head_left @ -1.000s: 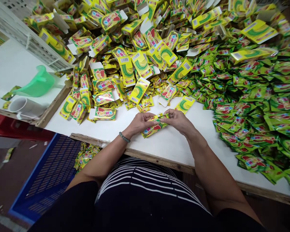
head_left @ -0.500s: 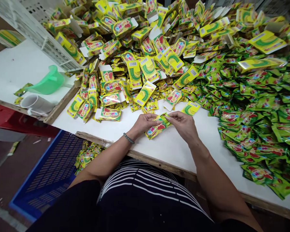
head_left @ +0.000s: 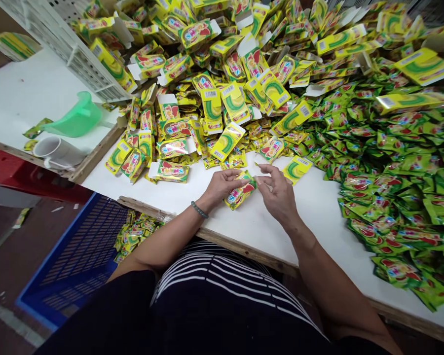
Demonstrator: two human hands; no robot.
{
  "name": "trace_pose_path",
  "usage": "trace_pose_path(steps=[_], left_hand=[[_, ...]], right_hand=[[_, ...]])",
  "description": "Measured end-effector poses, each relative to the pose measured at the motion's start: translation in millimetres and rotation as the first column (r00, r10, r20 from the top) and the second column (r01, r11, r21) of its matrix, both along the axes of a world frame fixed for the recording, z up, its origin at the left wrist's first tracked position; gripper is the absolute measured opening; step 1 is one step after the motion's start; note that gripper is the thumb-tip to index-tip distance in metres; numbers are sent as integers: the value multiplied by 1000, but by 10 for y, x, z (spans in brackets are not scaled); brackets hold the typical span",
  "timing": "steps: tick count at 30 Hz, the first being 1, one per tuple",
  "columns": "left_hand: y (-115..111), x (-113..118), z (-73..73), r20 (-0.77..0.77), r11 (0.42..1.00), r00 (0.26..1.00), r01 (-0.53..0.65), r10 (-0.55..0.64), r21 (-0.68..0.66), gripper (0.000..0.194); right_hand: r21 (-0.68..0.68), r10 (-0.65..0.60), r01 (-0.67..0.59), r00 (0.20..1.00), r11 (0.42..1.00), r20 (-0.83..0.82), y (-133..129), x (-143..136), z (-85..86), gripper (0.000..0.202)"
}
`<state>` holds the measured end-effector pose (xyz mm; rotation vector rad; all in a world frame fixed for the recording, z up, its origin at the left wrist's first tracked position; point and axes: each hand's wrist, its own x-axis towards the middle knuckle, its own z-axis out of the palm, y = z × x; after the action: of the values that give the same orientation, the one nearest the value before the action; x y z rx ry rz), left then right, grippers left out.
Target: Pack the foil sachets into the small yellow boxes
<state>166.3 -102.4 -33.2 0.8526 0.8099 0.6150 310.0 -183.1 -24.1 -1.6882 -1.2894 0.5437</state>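
My left hand pinches a small yellow-green box with a watermelon print, held tilted just above the white table. At the box's right end, my right hand has its thumb and fingers bent close together; whether they grip the box's end or something small is too fine to make out. Beyond the hands lie yellow boxes, several with open flaps, on a heap of yellow packets. Green packets are piled to the right.
On the left stand a white mug, a green scoop and a white plastic crate. A blue crate holding packets sits below the table's wooden edge.
My right hand has drawn slightly back from the box's end, its fingers curling up. The view has shifted a little, and my left hand still holds the box.
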Motion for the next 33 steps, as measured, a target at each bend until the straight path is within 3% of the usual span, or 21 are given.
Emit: trace_pose_path(steps=[4,10,14,17,21,23,28,33], left_hand=[[2,-18,-11,12,1000,1000,-2,2,17,52],[20,12,22,-17,975,997,-70,75,213,62],[28,-13,35,-28,952,998,-49,61,303,47],[27,-32,53,-14,960,1000,27,-24,279,44],[24,-8,60,-18,967,995,101,-99,233,48],[23,10,44,-36,969,997,76,-70,235,49],[17,-1,6,-62,957,997,-17,36,290,52],[8,-55,21,-65,957,998,9,10,290,50]], right_hand=[[2,62,-62,998,998,20,10,-81,-10,34],[109,-107,136,966,985,-235,52,-1,-88,39],[27,66,-60,903,998,-424,79,-57,-150,35],[-22,116,-138,901,990,-417,75,-74,-160,32],[-45,77,-109,886,993,-458,65,-1,-176,37],[-51,57,-87,903,995,-425,64,33,-178,44],[2,99,-104,944,995,-315,47,40,-105,34],[-34,83,-107,905,994,-416,59,-9,-101,30]])
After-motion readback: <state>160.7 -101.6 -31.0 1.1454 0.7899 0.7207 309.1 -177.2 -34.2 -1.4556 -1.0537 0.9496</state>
